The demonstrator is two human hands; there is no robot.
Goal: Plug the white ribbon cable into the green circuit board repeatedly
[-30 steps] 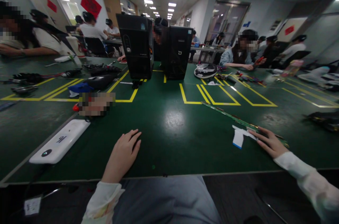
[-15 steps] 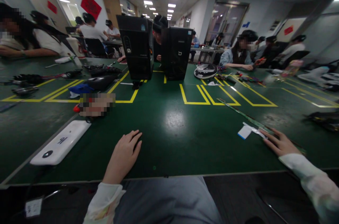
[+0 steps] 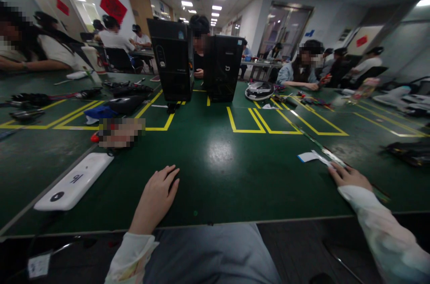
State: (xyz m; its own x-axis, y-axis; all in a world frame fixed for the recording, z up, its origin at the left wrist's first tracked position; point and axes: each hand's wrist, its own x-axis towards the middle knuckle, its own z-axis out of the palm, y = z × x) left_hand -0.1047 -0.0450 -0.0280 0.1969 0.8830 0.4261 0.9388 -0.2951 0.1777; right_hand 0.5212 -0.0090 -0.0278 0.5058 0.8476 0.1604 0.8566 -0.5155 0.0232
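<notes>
My left hand (image 3: 155, 196) rests palm down on the green tabletop (image 3: 215, 199), fingers stretched out and holding nothing. Out to the right, my right hand (image 3: 351, 178) is closed over a long thin green circuit board strip (image 3: 314, 141), which runs from beyond the fingers back past the wrist. A white ribbon cable (image 3: 311, 156) with a blue end sticks out leftward from beside the fingertips. The undersides of the right fingers are hidden.
Two black computer towers (image 3: 171, 60) stand mid-table, with a person seated behind them. A white power bank (image 3: 75, 181) lies at left, near a blurred object (image 3: 122, 132). Cable bundles (image 3: 406, 153) lie at right; a coiled white cable (image 3: 259, 90) is farther back.
My right hand has shifted a little left, and the strip has turned so its far end lies farther right. The ribbon cable has swung slightly. My left hand stays put.
</notes>
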